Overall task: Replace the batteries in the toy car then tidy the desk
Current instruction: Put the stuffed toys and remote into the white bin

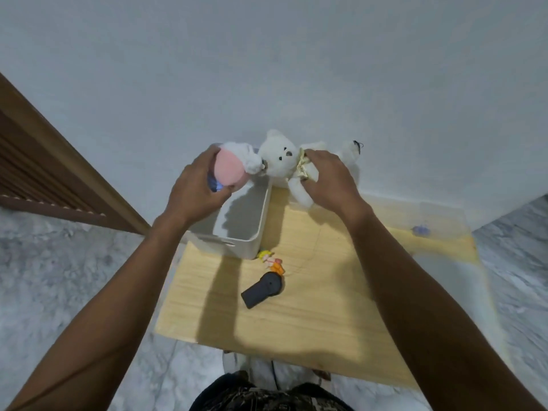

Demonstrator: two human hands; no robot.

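My left hand (198, 185) grips a pink and white plush toy (229, 169) above the far left corner of a white storage bin (255, 229). A white teddy bear (281, 157) lies at the back of the wooden desk (320, 304) against the wall, and my right hand (329, 180) holds its body near the ribbon. A dark grey remote-like piece (263, 289) lies on the desk in front of the bin. A small yellow and orange figure (271, 261) lies between that piece and the bin. No toy car is in view.
The bin stands at the desk's back left and looks empty inside. A small purple object (420, 230) sits at the far right of the desk. A wooden louvred door (44, 173) stands to the left. Grey marble floor surrounds the desk.
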